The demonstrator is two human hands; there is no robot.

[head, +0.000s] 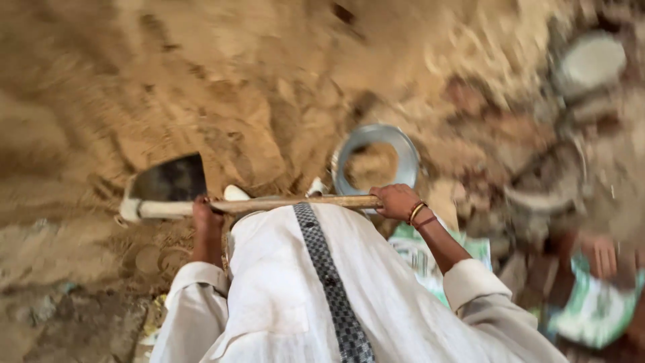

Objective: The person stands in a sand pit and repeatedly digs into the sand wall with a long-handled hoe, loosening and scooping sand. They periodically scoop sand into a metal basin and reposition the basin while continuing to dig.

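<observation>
I hold a hoe with a long wooden handle (295,202) level across my front. My left hand (205,216) grips the handle close to the dark metal blade (171,179), which points out over the sand on the left. My right hand (398,201), with bangles at the wrist, grips the handle's other end. Just beyond the handle a round metal pan (406,153) holding some sand lies on the sand heap. My white shirt with a dark checked strip fills the lower middle.
A big heap of brown sand (235,81) covers the ground ahead and to the left. Rubble and grey stones (591,64) lie at the right. Another person's foot (599,254) and a green and white sack (591,309) show at the lower right.
</observation>
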